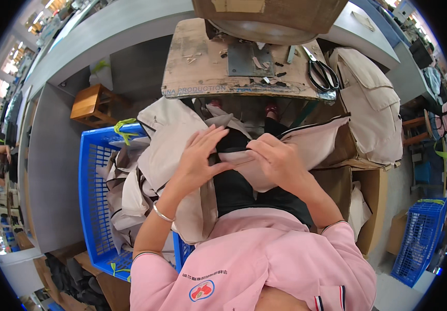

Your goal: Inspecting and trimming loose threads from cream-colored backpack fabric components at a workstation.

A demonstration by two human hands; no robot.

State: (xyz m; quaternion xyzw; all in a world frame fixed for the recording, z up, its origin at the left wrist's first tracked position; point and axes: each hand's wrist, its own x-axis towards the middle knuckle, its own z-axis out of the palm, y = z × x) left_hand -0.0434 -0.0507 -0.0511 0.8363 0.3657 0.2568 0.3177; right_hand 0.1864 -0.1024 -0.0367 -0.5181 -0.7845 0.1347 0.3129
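Note:
A beige fabric piece (314,145) with a dark trimmed edge lies across my lap, under both hands. My right hand (283,165) pinches its edge between thumb and bent fingers, near the middle of my lap. To the left, my left hand (198,159) rests on the cloth with fingers stretched out and thumb apart. A larger beige cloth bag piece (166,147) drapes from beneath my left hand over the rim of a blue plastic basket (90,181). What lies under my left palm is hidden.
Ahead stands a worn board table (197,72) carrying black-handled scissors (321,74), a grey metal plate (244,58) and scraps. At the right, a finished-looking beige bag (366,103) lies above an open cardboard box (376,207). A wooden stool (86,103) is at left.

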